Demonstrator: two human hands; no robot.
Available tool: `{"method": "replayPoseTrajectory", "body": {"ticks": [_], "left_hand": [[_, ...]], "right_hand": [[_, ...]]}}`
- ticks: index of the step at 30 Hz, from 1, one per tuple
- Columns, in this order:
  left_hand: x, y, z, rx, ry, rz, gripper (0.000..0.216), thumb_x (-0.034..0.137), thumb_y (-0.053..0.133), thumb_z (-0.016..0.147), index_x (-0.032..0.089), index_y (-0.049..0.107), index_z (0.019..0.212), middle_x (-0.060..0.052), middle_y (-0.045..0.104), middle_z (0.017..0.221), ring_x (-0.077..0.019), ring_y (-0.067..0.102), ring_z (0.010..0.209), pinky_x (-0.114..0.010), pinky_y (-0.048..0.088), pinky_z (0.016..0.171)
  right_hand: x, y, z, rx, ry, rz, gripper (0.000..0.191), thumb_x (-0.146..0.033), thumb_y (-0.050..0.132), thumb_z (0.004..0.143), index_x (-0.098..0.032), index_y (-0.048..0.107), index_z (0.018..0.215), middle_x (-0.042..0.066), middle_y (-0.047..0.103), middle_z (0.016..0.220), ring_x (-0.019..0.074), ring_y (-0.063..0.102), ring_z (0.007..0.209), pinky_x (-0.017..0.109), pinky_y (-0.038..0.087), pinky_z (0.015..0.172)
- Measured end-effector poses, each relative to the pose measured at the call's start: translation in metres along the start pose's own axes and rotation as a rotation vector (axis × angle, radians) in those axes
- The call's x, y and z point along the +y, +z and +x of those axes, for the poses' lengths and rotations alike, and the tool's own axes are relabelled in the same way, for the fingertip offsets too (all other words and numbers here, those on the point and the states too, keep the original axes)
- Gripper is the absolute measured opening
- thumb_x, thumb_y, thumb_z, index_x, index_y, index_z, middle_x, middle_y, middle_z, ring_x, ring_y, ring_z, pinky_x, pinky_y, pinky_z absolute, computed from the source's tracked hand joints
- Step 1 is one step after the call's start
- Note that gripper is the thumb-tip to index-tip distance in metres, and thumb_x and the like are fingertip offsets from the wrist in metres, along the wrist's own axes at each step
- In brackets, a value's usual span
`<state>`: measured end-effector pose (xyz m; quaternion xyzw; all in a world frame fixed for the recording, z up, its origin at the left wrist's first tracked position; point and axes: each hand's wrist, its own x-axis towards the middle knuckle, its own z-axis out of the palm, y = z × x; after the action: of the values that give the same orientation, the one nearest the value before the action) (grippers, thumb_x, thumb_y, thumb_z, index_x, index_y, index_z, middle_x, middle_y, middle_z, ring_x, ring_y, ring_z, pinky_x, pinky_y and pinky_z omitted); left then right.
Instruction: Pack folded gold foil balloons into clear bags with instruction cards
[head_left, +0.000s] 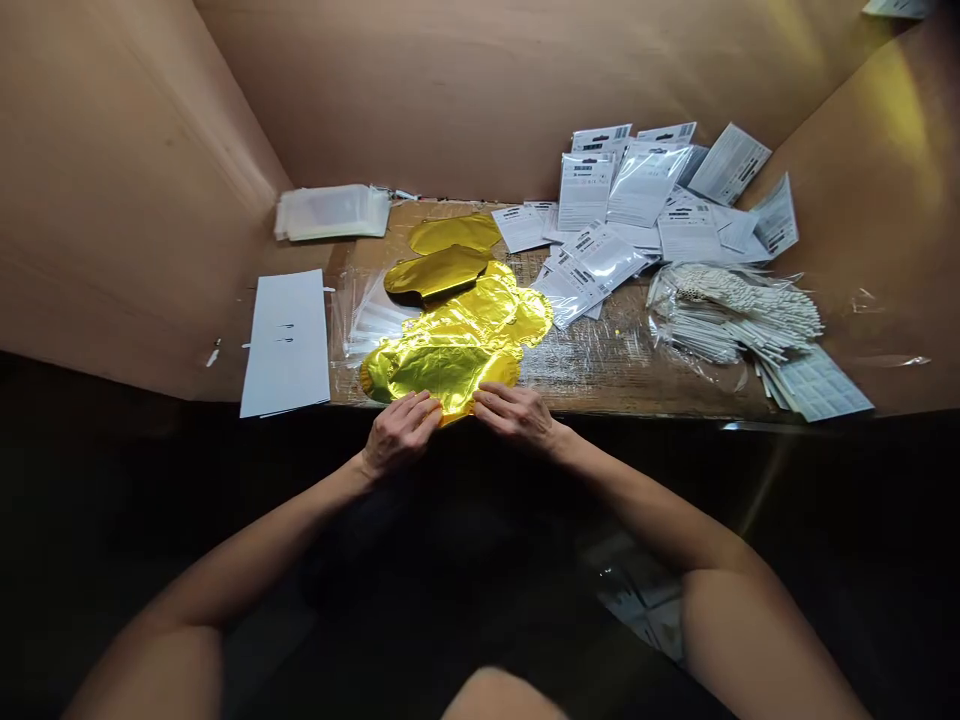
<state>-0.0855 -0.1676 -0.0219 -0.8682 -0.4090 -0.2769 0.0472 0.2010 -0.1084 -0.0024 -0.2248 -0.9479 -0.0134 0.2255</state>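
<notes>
A flat gold foil balloon with crimped edges lies spread at the front edge of the table. My left hand pinches its near edge, fingers closed. A short way to the right, my right hand grips the same edge with bent fingers. Behind it, more creased gold foil stretches back and to the right. Two smoother folded gold foil pieces lie farther back, the nearer one dark along its front side.
Clear plastic sleeves lie left of the foil. Beyond are white sheets and a stack of clear bags. At right are packaged white cards, a bag of white sticks and a sticker sheet. Cardboard walls enclose the table.
</notes>
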Motion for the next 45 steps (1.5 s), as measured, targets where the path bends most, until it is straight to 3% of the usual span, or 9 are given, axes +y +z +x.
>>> {"method": "replayPoseTrajectory", "body": {"ticks": [9, 19, 23, 27, 31, 36, 41, 43, 45], "left_hand": [[-0.005, -0.016, -0.017, -0.031, -0.130, 0.056, 0.028, 0.010, 0.055, 0.100, 0.021, 0.078, 0.091, -0.009, 0.084, 0.112, -0.0307, 0.079, 0.121, -0.052, 0.061, 0.113], [-0.004, -0.028, -0.019, -0.104, -0.122, 0.115, 0.031, 0.013, 0.053, 0.098, 0.021, 0.080, 0.111, -0.012, 0.081, 0.124, -0.0361, 0.073, 0.131, -0.058, 0.051, 0.120], [-0.010, -0.033, -0.012, -0.087, -0.251, -0.010, 0.029, 0.024, 0.050, 0.105, 0.021, 0.079, 0.107, -0.011, 0.082, 0.117, -0.0334, 0.074, 0.123, -0.059, 0.046, 0.120], [-0.021, -0.040, 0.009, -0.064, -0.560, -0.009, 0.042, 0.038, 0.045, 0.110, 0.019, 0.075, 0.089, -0.015, 0.076, 0.086, -0.0325, 0.073, 0.094, -0.051, 0.057, 0.093], [-0.024, -0.039, 0.026, 0.006, -0.374, 0.043, 0.048, 0.044, 0.066, 0.102, 0.015, 0.068, 0.140, -0.022, 0.068, 0.145, -0.0396, 0.064, 0.136, -0.055, 0.049, 0.115], [-0.016, -0.021, 0.018, -0.213, -0.019, 0.025, 0.042, 0.019, 0.059, 0.105, 0.018, 0.068, 0.146, -0.016, 0.068, 0.151, -0.0348, 0.064, 0.142, -0.050, 0.054, 0.111], [-0.011, -0.018, 0.002, -0.193, 0.011, 0.049, 0.037, 0.013, 0.049, 0.108, 0.019, 0.075, 0.134, -0.013, 0.074, 0.144, -0.0333, 0.066, 0.138, -0.047, 0.055, 0.106], [-0.015, -0.024, 0.004, -0.219, -0.033, 0.045, 0.035, 0.018, 0.048, 0.109, 0.019, 0.077, 0.128, -0.012, 0.076, 0.140, -0.0345, 0.066, 0.137, -0.048, 0.055, 0.104], [-0.025, -0.029, 0.018, -0.284, -0.150, 0.027, 0.036, 0.024, 0.044, 0.111, 0.018, 0.078, 0.119, -0.014, 0.080, 0.125, -0.0326, 0.073, 0.122, -0.044, 0.055, 0.096]], "right_hand": [[0.003, -0.001, 0.021, 0.034, -0.037, 0.078, 0.026, -0.014, 0.055, 0.109, -0.023, 0.079, 0.111, 0.010, 0.083, 0.121, 0.0256, 0.076, 0.117, 0.038, 0.065, 0.089], [0.000, -0.001, 0.032, -0.150, -0.047, 0.144, 0.034, -0.016, 0.041, 0.112, -0.023, 0.075, 0.106, 0.010, 0.080, 0.122, 0.0223, 0.073, 0.119, 0.031, 0.060, 0.088], [0.005, 0.001, 0.044, -0.273, 0.260, 0.224, 0.030, -0.031, 0.043, 0.113, -0.023, 0.071, 0.107, 0.009, 0.080, 0.095, 0.0236, 0.073, 0.086, 0.032, 0.054, 0.077], [0.011, 0.003, 0.080, -0.262, 0.612, 0.256, 0.030, -0.035, 0.047, 0.113, -0.021, 0.071, 0.101, 0.010, 0.078, 0.092, 0.0238, 0.070, 0.084, 0.031, 0.046, 0.076], [0.020, 0.003, 0.110, -0.405, 0.737, 0.204, 0.027, -0.029, 0.059, 0.107, -0.017, 0.075, 0.089, 0.014, 0.080, 0.097, 0.0251, 0.070, 0.090, 0.031, 0.043, 0.077], [0.007, -0.016, 0.099, -0.530, 0.684, 0.108, 0.032, -0.029, 0.054, 0.109, -0.014, 0.078, 0.094, 0.015, 0.080, 0.097, 0.0252, 0.069, 0.089, 0.032, 0.044, 0.077], [-0.026, -0.036, 0.062, -0.357, 0.325, -0.034, 0.033, -0.034, 0.059, 0.109, -0.019, 0.068, 0.137, 0.019, 0.068, 0.147, 0.0314, 0.060, 0.130, 0.033, 0.050, 0.082], [-0.027, -0.035, 0.058, -0.434, 0.226, 0.038, 0.027, -0.027, 0.054, 0.111, -0.020, 0.071, 0.130, 0.016, 0.071, 0.142, 0.0280, 0.062, 0.126, 0.031, 0.048, 0.082], [-0.018, -0.030, 0.065, -0.508, 0.323, 0.098, 0.029, -0.025, 0.047, 0.113, -0.018, 0.074, 0.119, 0.014, 0.078, 0.120, 0.0246, 0.066, 0.107, 0.030, 0.044, 0.078]]}}
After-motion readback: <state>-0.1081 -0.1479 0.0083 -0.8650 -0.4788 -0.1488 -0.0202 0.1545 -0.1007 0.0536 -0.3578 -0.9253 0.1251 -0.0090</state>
